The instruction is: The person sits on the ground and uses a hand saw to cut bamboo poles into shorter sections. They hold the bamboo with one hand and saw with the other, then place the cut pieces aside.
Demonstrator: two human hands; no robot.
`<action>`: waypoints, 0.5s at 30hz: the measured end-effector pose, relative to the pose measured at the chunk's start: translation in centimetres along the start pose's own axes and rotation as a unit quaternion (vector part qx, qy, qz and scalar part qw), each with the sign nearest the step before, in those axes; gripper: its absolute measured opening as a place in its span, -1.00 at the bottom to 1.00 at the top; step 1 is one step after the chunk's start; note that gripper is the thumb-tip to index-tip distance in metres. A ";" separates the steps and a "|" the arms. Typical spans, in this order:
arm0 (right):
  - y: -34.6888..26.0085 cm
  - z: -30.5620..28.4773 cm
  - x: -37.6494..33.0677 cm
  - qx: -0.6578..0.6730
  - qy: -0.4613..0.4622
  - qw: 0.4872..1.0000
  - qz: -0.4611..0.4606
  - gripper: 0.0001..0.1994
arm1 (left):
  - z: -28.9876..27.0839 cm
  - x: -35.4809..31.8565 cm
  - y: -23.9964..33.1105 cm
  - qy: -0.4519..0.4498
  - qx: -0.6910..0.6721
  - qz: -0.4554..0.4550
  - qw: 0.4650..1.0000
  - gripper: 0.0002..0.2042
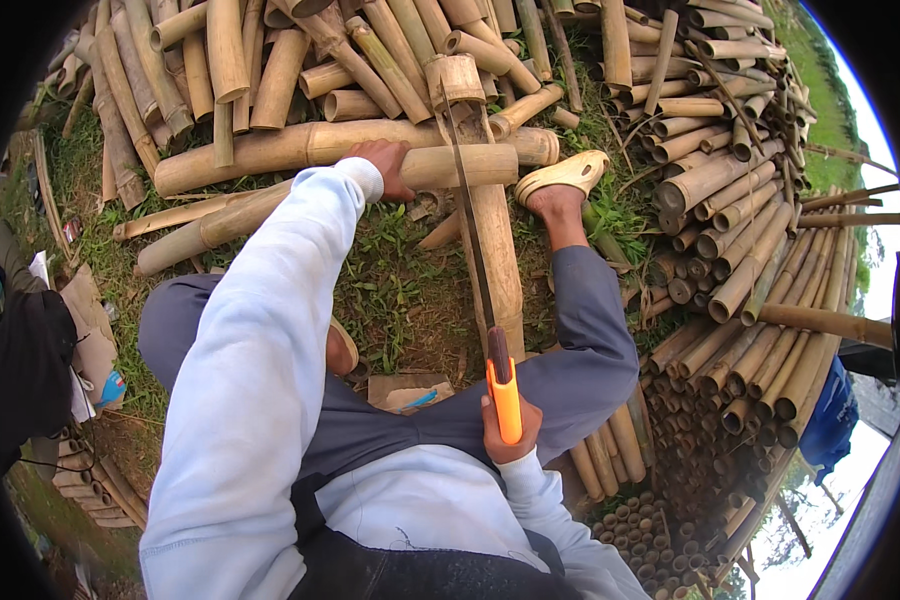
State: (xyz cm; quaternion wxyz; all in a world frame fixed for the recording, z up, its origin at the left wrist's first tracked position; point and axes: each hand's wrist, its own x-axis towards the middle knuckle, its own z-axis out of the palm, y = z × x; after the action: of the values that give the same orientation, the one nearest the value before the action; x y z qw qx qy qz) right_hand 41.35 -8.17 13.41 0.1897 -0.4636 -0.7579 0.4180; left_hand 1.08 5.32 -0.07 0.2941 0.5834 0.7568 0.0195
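Observation:
My right hand [511, 426] is closed round the orange handle of a handsaw [479, 245], held close to my lap. The long dark blade points away from me and crosses a bamboo pole [220, 222] near its right end. My left hand [384, 166] grips that pole just left of the blade, fingers curled over its far side. Beneath the pole, a thick bamboo piece [494, 260] runs lengthwise between my legs as a support. Whether the teeth have entered the pole cannot be made out.
Another bamboo pole [260, 155] lies just beyond. Cut bamboo pieces [290, 75] are heaped at the far side, with a tall stack [720, 190] on the right. My right foot wears a cream clog [566, 176]. Cardboard [88, 310] lies at left; a blue cloth [832, 420] hangs at right.

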 end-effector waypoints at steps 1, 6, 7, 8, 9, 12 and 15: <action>0.5 1.1 3.4 0.013 0.007 1.000 0.002 -0.81 | 0.1 0.1 0.0 0.011 0.002 0.003 1.000 -0.15; -0.1 4.8 13.3 0.099 -0.022 0.995 -0.007 -0.90 | -1.0 0.1 0.6 -0.028 -0.018 -0.002 0.999 -0.24; 0.2 5.2 13.0 0.099 -0.017 0.995 -0.013 -0.90 | -0.9 0.0 0.6 -0.024 -0.015 0.000 1.000 -0.23; 0.4 5.3 12.9 0.098 -0.011 0.995 -0.020 -0.91 | -0.7 0.0 0.7 -0.021 -0.011 0.002 1.000 -0.23; 0.5 5.4 12.9 0.100 -0.014 0.995 -0.015 -0.90 | -0.6 -0.4 0.4 -0.019 -0.005 -0.001 1.000 -0.22; 0.8 5.3 13.0 0.104 -0.015 0.994 -0.014 -0.89 | 0.1 -0.9 0.0 0.067 -0.015 0.013 0.998 -0.18; 1.1 5.6 12.7 0.093 -0.019 0.995 -0.007 -0.90 | 1.3 -1.8 0.1 0.168 -0.040 -0.067 0.983 -0.28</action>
State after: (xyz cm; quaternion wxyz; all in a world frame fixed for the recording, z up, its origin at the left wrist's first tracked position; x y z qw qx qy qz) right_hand 31.87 0.42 8.03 0.2209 -0.4305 -0.7224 0.4940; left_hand 2.07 3.36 -0.38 0.1863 0.5073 0.8316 0.1277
